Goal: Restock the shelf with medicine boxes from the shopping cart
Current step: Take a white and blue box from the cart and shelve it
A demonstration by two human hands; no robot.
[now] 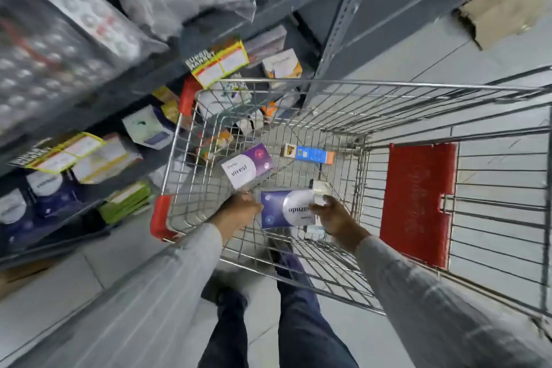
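- The left hand (239, 212) reaches down into the shopping cart (337, 85), fingers curled at the lower corner of a purple and white box (247, 165) that stands tilted; whether it truly grips the box I cannot tell, as the contact is blurred.
- The right hand (334, 216) clasps a small pale box (322, 193) between thumb and fingers, just above a flat purple box (285, 208) that lies between the two hands.
- Both grey sleeves (185, 272) enter from the lower edge, with dark trousers (298, 308) and the tiled floor (373, 334) below them.
- Farther in the cart lies a blue and orange carton (314, 154), apart from the hands, on the wire bottom.
- The red child-seat flap (418, 203) hangs at the cart's right side.
- To the left stands the grey shelf (131, 98), its levels holding assorted medicine boxes (149, 128) behind yellow price tags (222, 64).
- Beyond the cart's far rim, more boxes are screened by the wires and hard to read.
- Blister packs in plastic bags (59, 39) at upper left are blurred; a brown cardboard box (504, 9) sits at upper right.
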